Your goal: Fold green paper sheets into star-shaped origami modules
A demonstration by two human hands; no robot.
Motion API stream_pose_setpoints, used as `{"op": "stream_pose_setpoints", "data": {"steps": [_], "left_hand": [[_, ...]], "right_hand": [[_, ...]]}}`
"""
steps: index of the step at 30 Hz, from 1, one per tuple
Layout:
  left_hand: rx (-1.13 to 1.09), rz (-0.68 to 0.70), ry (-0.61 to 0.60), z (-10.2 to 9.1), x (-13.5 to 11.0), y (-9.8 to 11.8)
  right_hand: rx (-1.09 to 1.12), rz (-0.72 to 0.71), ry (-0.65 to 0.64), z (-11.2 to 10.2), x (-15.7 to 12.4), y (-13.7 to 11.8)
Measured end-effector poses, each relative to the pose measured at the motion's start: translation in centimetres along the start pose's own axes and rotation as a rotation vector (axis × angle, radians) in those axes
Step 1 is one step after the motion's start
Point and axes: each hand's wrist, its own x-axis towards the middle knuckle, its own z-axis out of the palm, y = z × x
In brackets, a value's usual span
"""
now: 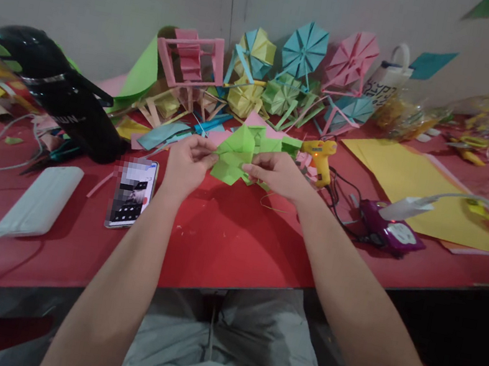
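A folded green paper piece (pixel 236 150), with several pointed flaps standing up, is held above the red table between my two hands. My left hand (pixel 192 158) pinches its left edge between thumb and fingers. On the other side, my right hand (pixel 270 172) has its thumb and fingers closed on the lower right part of the paper. Just behind my right hand lies a yellow hot glue gun (pixel 323 159) with a small orange light. A phone (pixel 132 195) with a lit screen lies beside my left forearm.
Folded paper models, including a blue wheel (pixel 303 54) and a pink frame (pixel 190 60), stand along the wall. A black bottle (pixel 63 97) and white power bank (pixel 40 200) are on the left. Yellow paper sheets (pixel 414 188) and a purple power strip (pixel 390 231) lie right.
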Motion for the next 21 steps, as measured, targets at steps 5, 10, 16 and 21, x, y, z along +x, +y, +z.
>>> {"op": "stream_pose_setpoints", "data": {"steps": [5, 10, 16, 21], "left_hand": [[-0.004, -0.019, 0.011, 0.14, 0.03, 0.12], [0.005, -0.025, 0.008, 0.18, 0.02, 0.25], [-0.029, -0.081, 0.013, 0.06, 0.00, -0.01], [-0.015, -0.082, 0.004, 0.05, -0.01, -0.41]], "right_hand": [[-0.036, -0.005, -0.003, -0.02, 0.06, 0.05], [-0.048, 0.001, -0.005, 0.05, 0.17, 0.16], [-0.024, -0.050, -0.021, -0.12, 0.13, 0.11], [0.089, 0.009, 0.083, -0.11, 0.08, -0.16]]}}
